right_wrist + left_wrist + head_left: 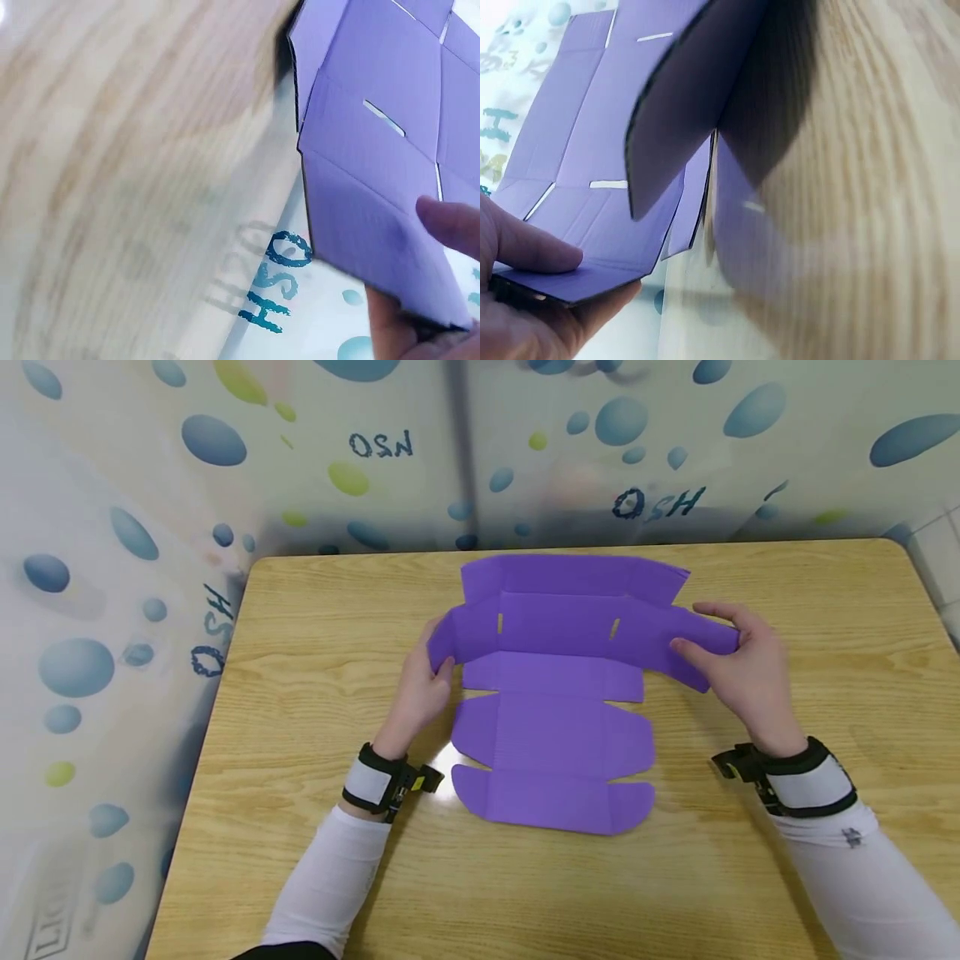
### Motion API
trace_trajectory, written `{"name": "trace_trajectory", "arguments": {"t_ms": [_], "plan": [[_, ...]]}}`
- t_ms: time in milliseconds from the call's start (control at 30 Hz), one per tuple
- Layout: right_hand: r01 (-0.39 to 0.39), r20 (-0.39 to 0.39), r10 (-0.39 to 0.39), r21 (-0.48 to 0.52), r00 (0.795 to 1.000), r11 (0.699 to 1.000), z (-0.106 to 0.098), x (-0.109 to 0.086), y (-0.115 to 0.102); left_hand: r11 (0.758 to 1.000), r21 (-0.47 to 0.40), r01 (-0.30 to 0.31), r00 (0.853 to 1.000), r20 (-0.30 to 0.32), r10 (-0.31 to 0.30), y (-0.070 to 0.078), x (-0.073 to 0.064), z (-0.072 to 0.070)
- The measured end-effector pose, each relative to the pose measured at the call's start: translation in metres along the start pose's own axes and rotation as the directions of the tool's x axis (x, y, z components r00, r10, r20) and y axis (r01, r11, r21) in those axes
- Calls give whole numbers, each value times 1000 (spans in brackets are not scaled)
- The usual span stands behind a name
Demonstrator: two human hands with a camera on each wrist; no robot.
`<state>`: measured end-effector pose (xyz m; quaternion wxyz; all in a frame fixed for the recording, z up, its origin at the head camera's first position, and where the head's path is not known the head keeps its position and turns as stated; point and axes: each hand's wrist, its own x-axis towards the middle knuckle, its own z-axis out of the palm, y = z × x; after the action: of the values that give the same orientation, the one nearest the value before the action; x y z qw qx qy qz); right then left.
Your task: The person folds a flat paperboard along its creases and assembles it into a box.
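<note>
A purple cardboard box blank, creased and partly unfolded, lies over the middle of the table with its far panel raised. Two narrow slots show in that panel. My left hand pinches the left side flap, thumb on the inner face and fingers behind, as the left wrist view shows with the flap bent up. On the other side my right hand grips the right side flap between thumb and fingers. The near panels, with their rounded tabs, rest toward the table's front.
The wooden table has its far edge close to a curtain printed with blue and green drops. The curtain also runs along the left side. White tiles show at the far right.
</note>
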<state>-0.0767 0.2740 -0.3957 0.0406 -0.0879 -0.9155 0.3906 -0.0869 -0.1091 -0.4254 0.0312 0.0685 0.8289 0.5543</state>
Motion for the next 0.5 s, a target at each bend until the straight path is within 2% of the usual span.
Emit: {"name": "trace_trajectory", "arguments": {"t_ms": [100, 267, 400, 500], "plan": [[-11, 20, 11, 14, 1000, 1000, 0, -1, -2, 1000, 1, 18, 1000, 2, -18, 1, 0, 1], [31, 20, -32, 54, 999, 998, 5, -7, -5, 999, 16, 41, 999, 4, -41, 4, -1, 1], [127, -8, -126, 65, 992, 990, 13, -15, -10, 999, 29, 41, 999, 3, -41, 5, -2, 2], [214, -10, -214, 25, 977, 976, 19, -22, -15, 997, 65, 38, 999, 17, -39, 6, -2, 4]]}}
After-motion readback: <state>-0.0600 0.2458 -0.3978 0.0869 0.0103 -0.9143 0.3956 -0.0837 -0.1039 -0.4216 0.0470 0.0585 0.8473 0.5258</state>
